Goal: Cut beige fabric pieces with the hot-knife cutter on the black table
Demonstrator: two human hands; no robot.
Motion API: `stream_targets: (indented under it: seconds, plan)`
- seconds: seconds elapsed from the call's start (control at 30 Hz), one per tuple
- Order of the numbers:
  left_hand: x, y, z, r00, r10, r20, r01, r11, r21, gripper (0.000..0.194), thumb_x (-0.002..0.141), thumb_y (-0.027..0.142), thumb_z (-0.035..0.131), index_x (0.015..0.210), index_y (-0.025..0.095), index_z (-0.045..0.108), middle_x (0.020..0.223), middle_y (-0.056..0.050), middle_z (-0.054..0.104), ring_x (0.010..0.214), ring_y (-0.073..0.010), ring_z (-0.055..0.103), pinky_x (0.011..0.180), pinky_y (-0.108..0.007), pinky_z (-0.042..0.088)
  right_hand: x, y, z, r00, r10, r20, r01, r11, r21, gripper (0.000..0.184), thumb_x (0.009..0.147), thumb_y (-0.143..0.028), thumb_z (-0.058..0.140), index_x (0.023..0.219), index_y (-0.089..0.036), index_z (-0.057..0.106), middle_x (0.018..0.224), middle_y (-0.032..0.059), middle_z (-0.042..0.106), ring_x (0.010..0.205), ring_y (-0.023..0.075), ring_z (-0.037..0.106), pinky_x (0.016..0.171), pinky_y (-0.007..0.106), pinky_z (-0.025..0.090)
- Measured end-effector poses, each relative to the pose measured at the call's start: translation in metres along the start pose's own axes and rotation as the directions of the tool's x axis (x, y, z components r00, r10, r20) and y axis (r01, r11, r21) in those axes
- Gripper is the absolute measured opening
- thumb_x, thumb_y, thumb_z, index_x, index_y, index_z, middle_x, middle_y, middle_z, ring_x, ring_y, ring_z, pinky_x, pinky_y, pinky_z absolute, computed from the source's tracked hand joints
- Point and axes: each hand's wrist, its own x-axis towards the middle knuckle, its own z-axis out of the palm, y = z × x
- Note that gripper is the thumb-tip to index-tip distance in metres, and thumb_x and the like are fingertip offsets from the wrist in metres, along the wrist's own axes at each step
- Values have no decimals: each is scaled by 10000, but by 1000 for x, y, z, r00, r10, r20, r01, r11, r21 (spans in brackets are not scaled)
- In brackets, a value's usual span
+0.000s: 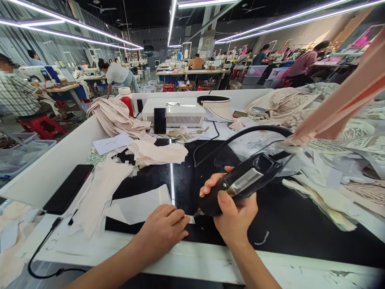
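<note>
My right hand is wrapped around a black corded hand tool with a shiny metal plate along its side. The tool tilts down to the left, and its small tip is just right of my left fingertips. My left hand, fingers bent and pressed together, pins a pale fabric piece against the black work surface. A small end of pale material pokes out beyond those fingers toward the tip. What lies under the left palm is hidden.
Cream fabric pieces and a black power bank or phone lie at left. Behind stand a white box, a phone and a visor. Lace fabric heaps crowd the right; pink fabric strips hang there. People work beyond.
</note>
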Motion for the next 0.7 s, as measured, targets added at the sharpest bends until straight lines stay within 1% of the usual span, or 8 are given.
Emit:
stream_targets:
  seconds: [0.13,0.37,0.57,0.7]
  plan:
    - [0,0,-2,1000,-6,4,6,1000,-19,239,1064,283,681,1256,152,622,1090,-32,714,976,-222,667,858,-359,574,-3,4,-1,1000,6,20,-6,1000,-14,344,893,-338,832,1189,-300,663,855,-24,718,616,134,664,558,272,599]
    - [1,-1,0,1000,0,-16,0,1000,-22,204,1091,283,630,1243,147,623,1095,-46,723,973,-226,679,848,-361,577,-3,4,-1,1000,6,1,-6,1000,-9,349,891,-351,835,1187,-292,659,854,-25,716,618,132,673,569,269,608]
    - [0,-1,-2,1000,4,-5,-4,1000,-25,205,1086,272,638,1244,144,622,1094,-47,721,967,-225,680,837,-360,582,-6,4,-1,1000,22,0,-22,999,-26,373,890,-352,827,1210,-284,647,859,-15,720,616,142,674,562,283,611]
    - [0,-1,-2,1000,2,-12,-3,1000,-16,215,1087,277,638,1256,145,621,1107,-50,723,981,-228,680,850,-363,584,-5,3,-1,999,45,0,-45,998,-53,329,910,-318,806,1200,-291,653,855,-23,720,617,135,674,564,275,609]
